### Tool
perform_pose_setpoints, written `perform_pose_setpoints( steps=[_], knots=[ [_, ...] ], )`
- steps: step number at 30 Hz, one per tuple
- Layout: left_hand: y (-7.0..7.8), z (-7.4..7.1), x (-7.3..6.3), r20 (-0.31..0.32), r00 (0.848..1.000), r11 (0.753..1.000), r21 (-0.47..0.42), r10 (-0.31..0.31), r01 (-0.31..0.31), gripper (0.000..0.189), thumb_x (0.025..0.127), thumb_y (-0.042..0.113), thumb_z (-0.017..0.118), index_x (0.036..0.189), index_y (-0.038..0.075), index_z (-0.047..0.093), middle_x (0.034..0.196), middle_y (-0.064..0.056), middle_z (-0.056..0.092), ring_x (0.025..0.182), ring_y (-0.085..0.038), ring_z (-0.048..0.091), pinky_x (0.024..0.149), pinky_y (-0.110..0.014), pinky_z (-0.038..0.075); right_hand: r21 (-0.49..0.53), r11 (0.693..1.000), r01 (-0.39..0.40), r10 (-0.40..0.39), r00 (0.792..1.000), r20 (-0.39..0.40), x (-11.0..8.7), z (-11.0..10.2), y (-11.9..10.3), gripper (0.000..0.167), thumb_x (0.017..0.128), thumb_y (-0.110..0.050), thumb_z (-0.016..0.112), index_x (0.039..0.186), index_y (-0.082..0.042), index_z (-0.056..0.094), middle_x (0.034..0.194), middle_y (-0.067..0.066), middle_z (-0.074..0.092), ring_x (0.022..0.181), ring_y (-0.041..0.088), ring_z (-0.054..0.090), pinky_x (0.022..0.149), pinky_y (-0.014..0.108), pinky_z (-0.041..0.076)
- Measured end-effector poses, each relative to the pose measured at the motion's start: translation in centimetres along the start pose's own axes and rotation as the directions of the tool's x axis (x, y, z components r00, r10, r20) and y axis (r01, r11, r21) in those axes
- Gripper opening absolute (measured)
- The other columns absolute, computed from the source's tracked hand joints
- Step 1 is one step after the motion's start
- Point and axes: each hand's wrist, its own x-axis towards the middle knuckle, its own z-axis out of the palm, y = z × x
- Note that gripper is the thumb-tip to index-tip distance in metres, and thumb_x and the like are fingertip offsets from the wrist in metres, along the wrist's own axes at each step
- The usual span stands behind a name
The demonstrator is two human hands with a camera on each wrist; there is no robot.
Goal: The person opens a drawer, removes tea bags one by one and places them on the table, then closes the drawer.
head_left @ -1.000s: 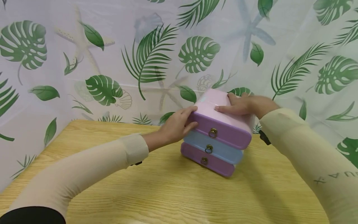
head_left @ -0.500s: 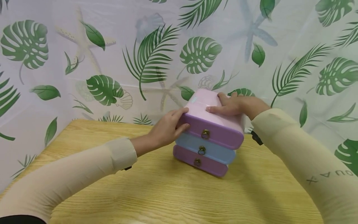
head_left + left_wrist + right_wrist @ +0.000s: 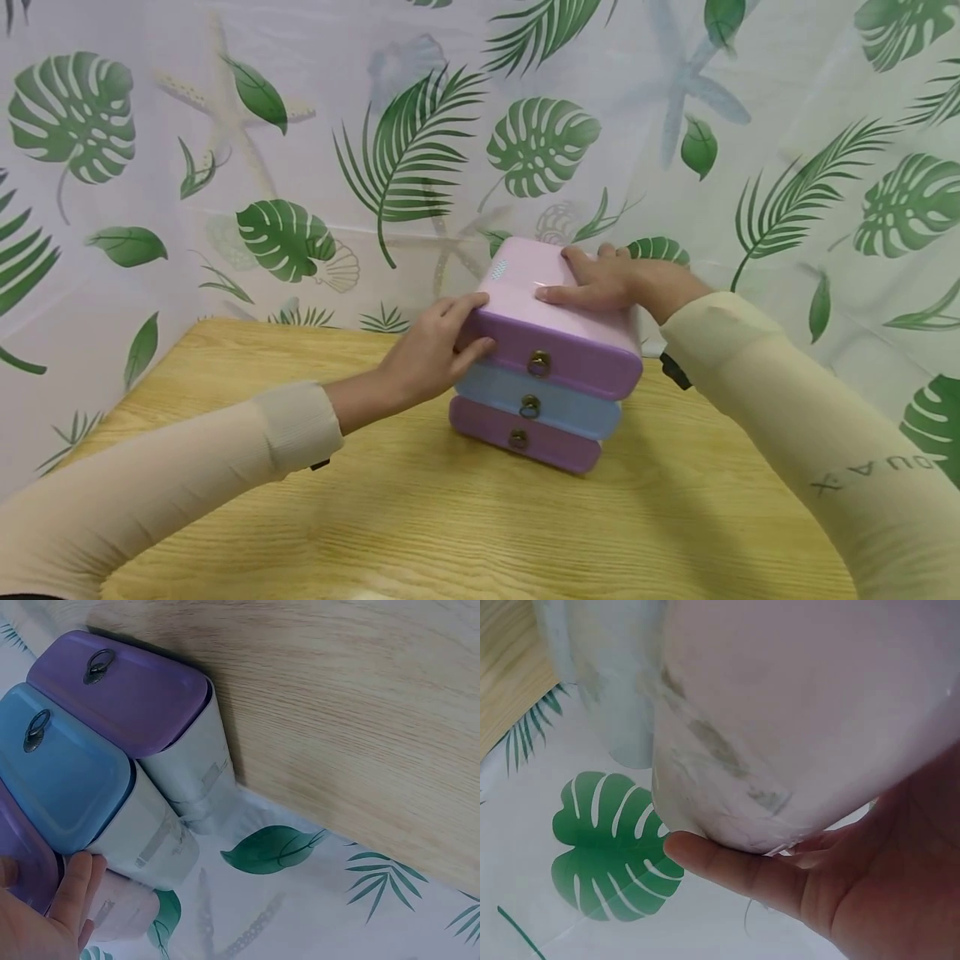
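Observation:
A small three-drawer storage box (image 3: 517,312) stands on the wooden table right of centre in the head view, its front angled. Its top is pale pink, and its drawer fronts are purple, blue (image 3: 64,769) and purple, each with a brass ring pull. My left hand (image 3: 423,350) grips the front left corner of the top tier, thumb on the purple front and fingers along the side. My right hand (image 3: 607,282) rests spread on the pink top, fingers reaching the back edge. In the right wrist view, one straight finger (image 3: 735,874) lies along the box's rear edge.
The wooden table (image 3: 360,517) runs back to a white leaf-print sheet (image 3: 300,150) that hangs behind and at the left. The box's rear comes close to this sheet. Clear tape (image 3: 720,742) shows on the box's back end.
The drawer box has moved left across the table, both hands travelling with it and keeping their hold and contact. The head view has shifted slightly.

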Motion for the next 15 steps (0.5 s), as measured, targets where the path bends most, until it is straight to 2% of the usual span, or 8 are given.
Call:
perform_pose_setpoints(
  steps=[5, 8, 15],
  knots=[
    [-0.3, -0.7, -0.6, -0.009, 1.0, 1.0, -0.012, -0.024, 0.024, 0.055, 0.094, 0.03, 0.072, 0.14, 0.009, 0.051, 0.117, -0.017, 0.063, 0.095, -0.025, 0.064, 0.078, -0.035, 0.058, 0.01, 0.999, 0.034, -0.034, 0.999, -0.011, -0.8, -0.3, -1.7, 0.1, 0.088, -0.08, 0.04, 0.158, -0.013, 0.015, 0.148, 0.038, 0.025, 0.132, 0.051, 0.031, 0.102, 0.07, 0.036],
    [-0.4, -1.1, -0.9, -0.008, 0.999, 0.999, -0.021, -0.041, 0.041, 0.056, 0.093, 0.031, 0.073, 0.139, 0.01, 0.051, 0.115, -0.017, 0.062, 0.089, -0.023, 0.062, 0.073, -0.032, 0.057, 0.007, 0.999, 0.048, -0.048, 0.999, -0.019, -0.6, -0.3, -2.1, 0.099, 0.089, -0.079, 0.04, 0.158, -0.012, 0.016, 0.149, 0.039, 0.024, 0.133, 0.052, 0.031, 0.103, 0.071, 0.036],
    [-0.9, -2.1, -1.4, 0.001, 0.998, 0.997, -0.041, -0.066, 0.066, 0.057, 0.092, 0.031, 0.073, 0.14, 0.01, 0.05, 0.114, -0.017, 0.059, 0.08, -0.019, 0.061, 0.069, -0.026, 0.058, 0.001, 0.998, 0.063, -0.063, 0.998, -0.03, 0.1, -0.3, -3.1, 0.099, 0.088, -0.08, 0.039, 0.158, -0.015, 0.016, 0.153, 0.038, 0.02, 0.141, 0.052, 0.025, 0.107, 0.07, 0.033]
  ],
)
